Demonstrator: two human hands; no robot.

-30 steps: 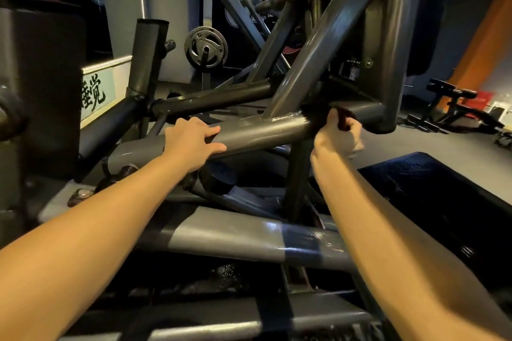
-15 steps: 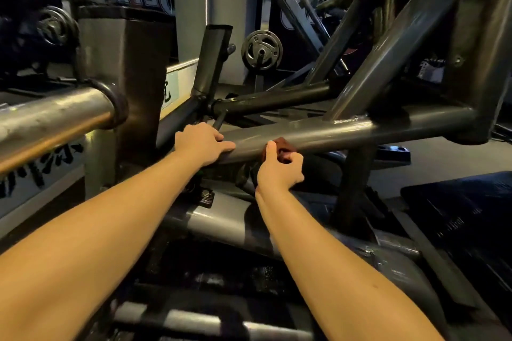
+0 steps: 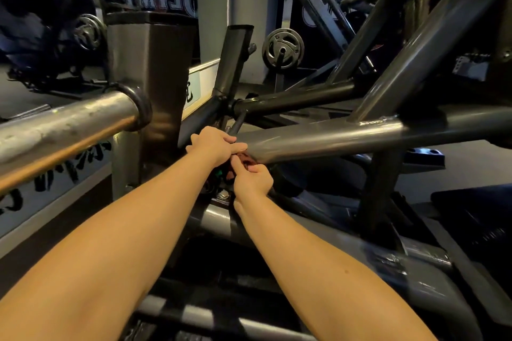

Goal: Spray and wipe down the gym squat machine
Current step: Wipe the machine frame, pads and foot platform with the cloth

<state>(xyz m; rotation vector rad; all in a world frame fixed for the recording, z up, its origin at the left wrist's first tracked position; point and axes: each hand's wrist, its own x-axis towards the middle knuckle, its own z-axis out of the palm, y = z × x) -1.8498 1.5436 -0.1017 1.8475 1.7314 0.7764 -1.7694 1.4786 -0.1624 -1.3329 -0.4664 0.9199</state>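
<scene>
At the low end of the squat machine's tube, work the limp, light cloth pinched in the right hand, bracing with the left hand curled over stiff, slick steel.

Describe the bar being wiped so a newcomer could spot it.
Find the tall square post on the left. Right of it, the left hand and the right hand, holding a reddish cloth, meet at the end of a grey tube running rightward. It is paler than the black tube above it and smoother than the scuffed steel bar far left.
</scene>
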